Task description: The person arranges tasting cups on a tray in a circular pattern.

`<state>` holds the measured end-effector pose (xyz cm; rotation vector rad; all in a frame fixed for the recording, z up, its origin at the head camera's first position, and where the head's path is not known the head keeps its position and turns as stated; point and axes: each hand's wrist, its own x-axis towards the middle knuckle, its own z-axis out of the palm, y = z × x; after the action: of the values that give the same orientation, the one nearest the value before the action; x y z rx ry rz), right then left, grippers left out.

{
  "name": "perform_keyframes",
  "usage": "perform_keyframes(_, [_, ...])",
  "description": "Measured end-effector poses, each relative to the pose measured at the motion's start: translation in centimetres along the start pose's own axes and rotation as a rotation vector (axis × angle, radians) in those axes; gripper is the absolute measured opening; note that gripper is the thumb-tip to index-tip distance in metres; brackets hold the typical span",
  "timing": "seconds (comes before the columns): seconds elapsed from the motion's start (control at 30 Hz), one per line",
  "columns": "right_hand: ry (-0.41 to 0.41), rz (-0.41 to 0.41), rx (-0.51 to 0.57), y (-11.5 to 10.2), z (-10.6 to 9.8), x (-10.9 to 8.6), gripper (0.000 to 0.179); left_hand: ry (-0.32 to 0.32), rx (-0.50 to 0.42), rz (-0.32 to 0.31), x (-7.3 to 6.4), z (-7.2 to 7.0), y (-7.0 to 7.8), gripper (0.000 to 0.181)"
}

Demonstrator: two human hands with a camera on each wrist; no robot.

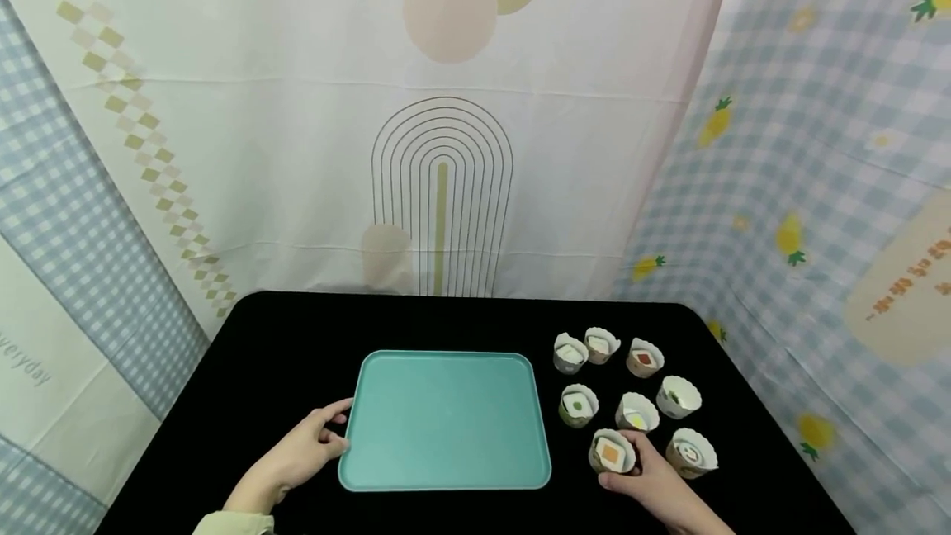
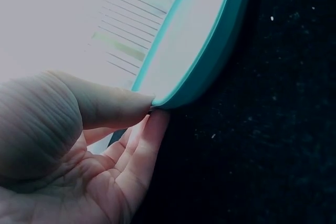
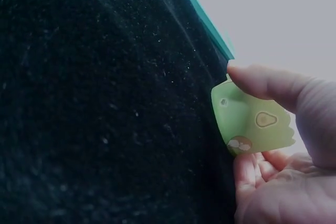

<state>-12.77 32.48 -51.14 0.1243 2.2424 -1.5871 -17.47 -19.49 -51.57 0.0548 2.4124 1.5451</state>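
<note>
A flat teal tray (image 1: 446, 422) lies on the black table. My left hand (image 1: 303, 444) is at its left edge; in the left wrist view the thumb (image 2: 118, 103) is on the rim and the fingers are bent below it, pinching the tray (image 2: 205, 66). To the right of the tray, my right hand (image 1: 654, 477) holds a paper cupcake cup (image 1: 597, 461) with a white piece and an orange square inside. Seen from the right wrist, this cup (image 3: 247, 116) is green with an avocado print, gripped between thumb and fingers.
Several more paper cups stand right of the tray, among them one with a green dot (image 1: 578, 404), one with a red square (image 1: 645, 358) and one with a smiley mark (image 1: 692, 453). A patterned curtain (image 1: 297, 147) hangs behind the black table (image 1: 297, 353).
</note>
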Motion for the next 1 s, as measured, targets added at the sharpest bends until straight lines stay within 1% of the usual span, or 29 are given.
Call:
perform_keyframes(0.17, [-0.003, -0.020, -0.018, 0.25, 0.03, 0.21, 0.074, 0.001, -0.012, -0.014, -0.18, -0.05, -0.16, 0.064])
perform_keyframes(0.3, [0.019, -0.028, -0.068, 0.28, 0.09, 0.24, 0.073, 0.008, -0.016, -0.024, -0.15, -0.05, -0.12, 0.063])
perform_keyframes(0.4, [0.042, -0.026, -0.119, 0.27, 0.02, 0.27, 0.072, 0.008, -0.020, -0.018, -0.05, 0.01, -0.02, 0.063])
perform_keyframes(0.67, [0.007, -0.047, -0.134, 0.63, -0.28, 0.07, 0.071, 0.009, -0.016, -0.011, -0.12, 0.32, 0.20, 0.062])
perform_keyframes(0.73, [0.005, -0.033, -0.141, 0.62, -0.33, 0.06, 0.073, 0.003, -0.015, -0.001, -0.12, 0.28, 0.21, 0.063])
perform_keyframes(0.87, [0.000, -0.006, -0.117, 0.27, -0.26, 0.18, 0.075, -0.004, -0.011, 0.012, 0.03, 0.02, 0.44, 0.063])
perform_keyframes(0.93, [0.018, 0.008, -0.131, 0.08, -0.13, 0.22, 0.074, -0.002, -0.017, 0.009, 0.24, -0.03, 0.64, 0.062])
perform_keyframes(1.0, [0.056, 0.021, -0.169, 0.00, 0.04, 0.20, 0.072, 0.002, -0.016, 0.001, 0.47, 0.04, 0.82, 0.059])
